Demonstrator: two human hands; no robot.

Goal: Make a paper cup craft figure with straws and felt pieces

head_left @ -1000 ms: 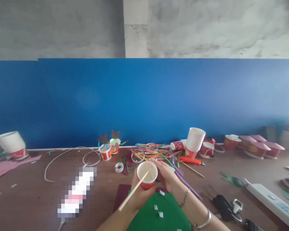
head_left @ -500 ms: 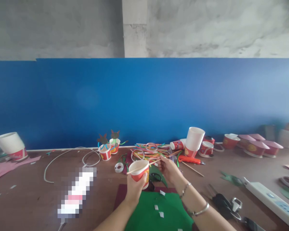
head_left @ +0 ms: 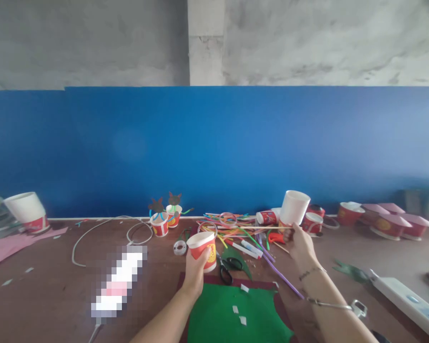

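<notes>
Wrapped around a red and white paper cup [head_left: 200, 247] is my left hand [head_left: 193, 274]; the cup is held above the table with its opening up. My right hand [head_left: 301, 244] pinches one end of a thin wooden stick [head_left: 259, 227], which points left above a pile of colourful pipe cleaners [head_left: 232, 220]. Black scissors [head_left: 226, 274] lie just right of the cup, beside a green paper scrap [head_left: 243, 267]. Nearer to me, green felt-like sheet [head_left: 232, 305] carries a few small white pieces.
Two cups with dark cat-like heads [head_left: 159, 224] stand by the blue partition [head_left: 200, 152]. Stacked white cups [head_left: 296, 207] rise behind my right hand. A tape roll [head_left: 179, 247] lies left of the held cup. A white power strip [head_left: 407, 300] is at right.
My right hand has drawn the stick away to the right; before, it lay across the cup's rim. The cup has shifted slightly left in my left hand.
</notes>
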